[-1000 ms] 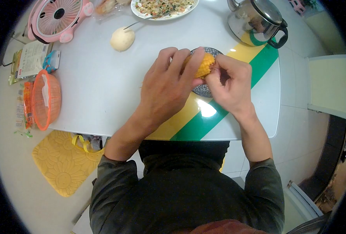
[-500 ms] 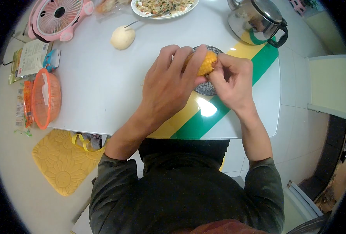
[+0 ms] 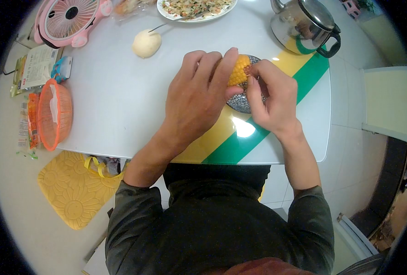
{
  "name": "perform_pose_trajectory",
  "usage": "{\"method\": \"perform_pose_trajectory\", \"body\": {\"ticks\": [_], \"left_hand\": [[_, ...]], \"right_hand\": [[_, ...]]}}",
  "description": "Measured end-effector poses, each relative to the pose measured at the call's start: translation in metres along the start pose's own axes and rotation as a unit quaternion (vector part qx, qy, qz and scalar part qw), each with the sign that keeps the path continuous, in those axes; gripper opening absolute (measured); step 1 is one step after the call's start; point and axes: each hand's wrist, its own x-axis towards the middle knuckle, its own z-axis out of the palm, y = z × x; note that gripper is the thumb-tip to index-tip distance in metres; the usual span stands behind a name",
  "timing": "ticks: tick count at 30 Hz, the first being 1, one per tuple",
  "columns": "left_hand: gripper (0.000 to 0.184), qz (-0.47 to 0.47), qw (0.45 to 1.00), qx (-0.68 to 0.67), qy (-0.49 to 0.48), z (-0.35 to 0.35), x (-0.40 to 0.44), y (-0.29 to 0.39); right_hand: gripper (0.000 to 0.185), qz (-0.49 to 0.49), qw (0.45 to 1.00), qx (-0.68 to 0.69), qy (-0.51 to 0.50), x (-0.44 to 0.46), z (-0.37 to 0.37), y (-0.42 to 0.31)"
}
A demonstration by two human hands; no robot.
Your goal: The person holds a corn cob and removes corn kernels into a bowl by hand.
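Note:
A yellow corn cob is held up over a small dark-patterned dish. My left hand is wrapped round the cob from the left, its fingers covering much of that side. At the cob's right end, where a brownish patch shows, my right hand pinches with thumb and forefinger. The two fingertips touch that end; whether a loose kernel is between them is too small to tell. Both hands and the cob hide most of the dish.
A pale bun lies on the white table, near a plate of fried rice with a metal utensil. A steel kettle stands at the back right. To the left are a pink fan, an orange basket and food packets.
My right thumb and forefinger have shifted slightly at the cob's end, showing more of its brownish tip. My left hand still grips the cob, turned a little.

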Motion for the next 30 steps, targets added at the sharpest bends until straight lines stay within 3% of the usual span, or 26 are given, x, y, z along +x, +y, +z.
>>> {"method": "perform_pose_trajectory", "body": {"ticks": [10, 21, 25, 28, 30], "left_hand": [[0.070, 0.011, 1.000, 0.009, -0.015, 0.000, -0.001, -0.001], [0.068, 0.015, 1.000, 0.001, -0.003, 0.002, -0.001, 0.006], [0.067, -0.031, 0.999, 0.003, 0.034, -0.003, 0.002, -0.003], [0.065, -0.061, 0.997, -0.040, 0.031, -0.005, 0.002, -0.004], [0.062, -0.062, 0.995, -0.074, 0.029, -0.006, 0.002, -0.007]], "right_hand": [[0.008, -0.067, 0.997, -0.035, 0.003, 0.002, 0.001, 0.004], [0.009, 0.074, 0.992, 0.097, 0.011, -0.002, -0.004, 0.000], [0.009, 0.110, 0.980, 0.167, 0.017, -0.004, -0.002, 0.014], [0.006, 0.097, 0.993, 0.059, 0.006, 0.003, -0.011, 0.010], [0.004, 0.033, 0.999, -0.026, 0.006, 0.005, -0.009, 0.012]]}}
